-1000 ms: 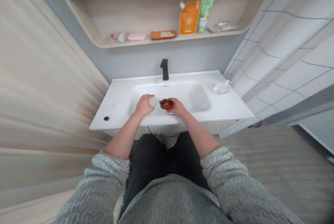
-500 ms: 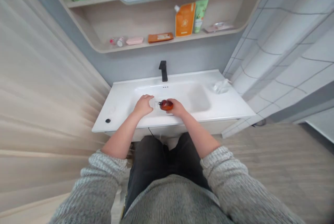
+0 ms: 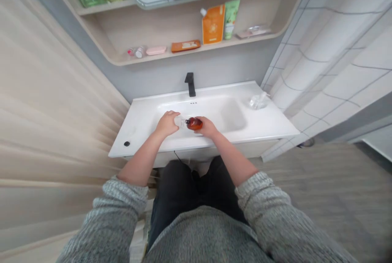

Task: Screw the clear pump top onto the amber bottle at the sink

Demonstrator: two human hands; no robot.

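An amber glass bottle (image 3: 194, 123) lies on its side over the white basin (image 3: 196, 110), its small dark nozzle pointing left. My right hand (image 3: 207, 127) is shut around its lower end. My left hand (image 3: 167, 123) holds a small transparent plastic piece (image 3: 180, 121) close to the bottle's neck. That piece is partly hidden by my fingers, and I cannot tell its exact form. Both hands are just above the basin's front part, and my forearms cross the sink's front edge.
A black faucet (image 3: 190, 84) stands behind the basin. Crumpled transparent plastic (image 3: 259, 101) lies on the sink's right deck. A wooden shelf (image 3: 183, 52) holds several toiletries, including an orange pouch (image 3: 213, 24). Tiled wall rises right, and a beige curtain hangs left.
The whole view has shifted slightly as my head moved. My hands and the amber bottle stay almost in the same place, close together over the basin.
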